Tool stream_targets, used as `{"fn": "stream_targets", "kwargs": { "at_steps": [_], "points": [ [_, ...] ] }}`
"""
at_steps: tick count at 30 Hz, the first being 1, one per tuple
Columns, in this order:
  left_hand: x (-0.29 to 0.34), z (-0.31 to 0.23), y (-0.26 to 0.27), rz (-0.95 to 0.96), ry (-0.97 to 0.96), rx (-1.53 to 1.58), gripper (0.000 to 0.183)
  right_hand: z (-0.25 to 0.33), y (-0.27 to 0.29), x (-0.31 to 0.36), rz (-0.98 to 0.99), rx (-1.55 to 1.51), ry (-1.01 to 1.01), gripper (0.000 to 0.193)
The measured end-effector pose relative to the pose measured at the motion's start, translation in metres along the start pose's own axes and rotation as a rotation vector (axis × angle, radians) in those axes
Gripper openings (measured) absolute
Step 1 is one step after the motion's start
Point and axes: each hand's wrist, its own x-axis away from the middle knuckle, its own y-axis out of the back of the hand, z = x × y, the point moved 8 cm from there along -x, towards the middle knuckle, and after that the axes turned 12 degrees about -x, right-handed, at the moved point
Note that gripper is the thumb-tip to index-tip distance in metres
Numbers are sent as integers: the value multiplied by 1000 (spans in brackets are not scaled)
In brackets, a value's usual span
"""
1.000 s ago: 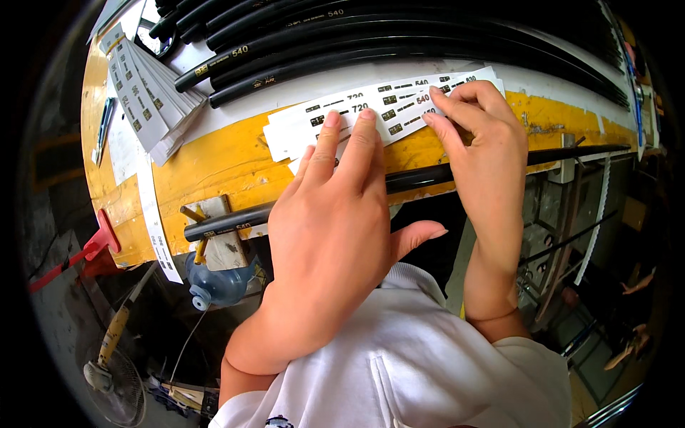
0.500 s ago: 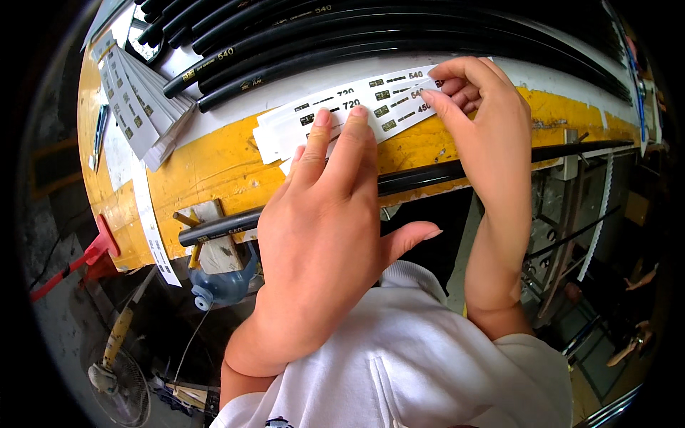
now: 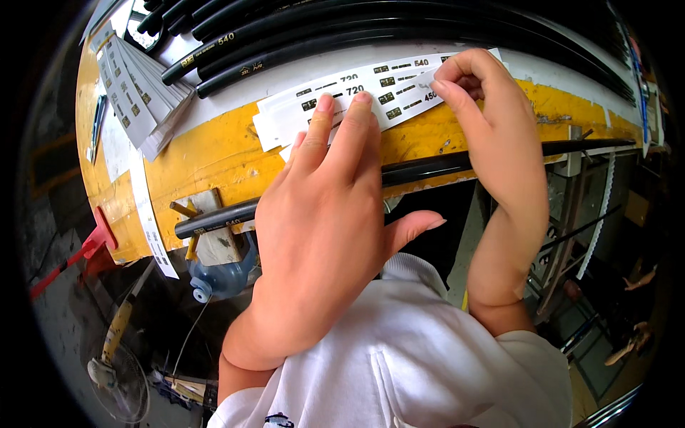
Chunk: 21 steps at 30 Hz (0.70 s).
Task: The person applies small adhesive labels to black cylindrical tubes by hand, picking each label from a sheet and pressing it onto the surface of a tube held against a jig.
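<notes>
My left hand [image 3: 317, 192] lies with fingers stretched over white label sheets [image 3: 285, 118], its index and middle fingertips pressing the top ones down; the thumb stands out to the side. The sheets carry rows of small dark and gold printed stickers. At their right end my right hand [image 3: 492, 107] is closed in a pinch, thumb against index finger. A thin sticker [image 3: 426, 83] rises from the sheet into that pinch, mostly hidden by the fingers. Below both hands a glossy black tube [image 3: 428, 173] runs along the table's near edge, partly covered by my left hand.
Several black tubes [image 3: 285, 44] lie across the back of the yellow table [image 3: 221, 157]. A fanned stack of label sheets [image 3: 132, 93] sits at the left, near a long paper strip [image 3: 146, 207]. A wooden holder [image 3: 214, 239] with pegs supports the tube's left end. Below stands a fan [image 3: 118, 378].
My right hand has moved slightly right, and the sticker's end has lifted from the sheet with it. My left hand stays pressed on the sheets.
</notes>
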Motion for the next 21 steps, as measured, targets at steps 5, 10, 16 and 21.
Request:
{"fn": "stream_targets", "kwargs": {
  "at_steps": [5,10,16,21],
  "points": [
    [0,2,-1,-33,-17,19,81,11,-1,13,142,-438,-84,9],
    [1,3,2,-61,-21,64,72,33,11,28,122,-723,-68,11],
    [32,27,42,-394,119,605,51,53,15,61,122,-794,-142,8],
    [68,26,53,-358,243,992,54,74,0,91,171,-819,-175,9]
  ]
}}
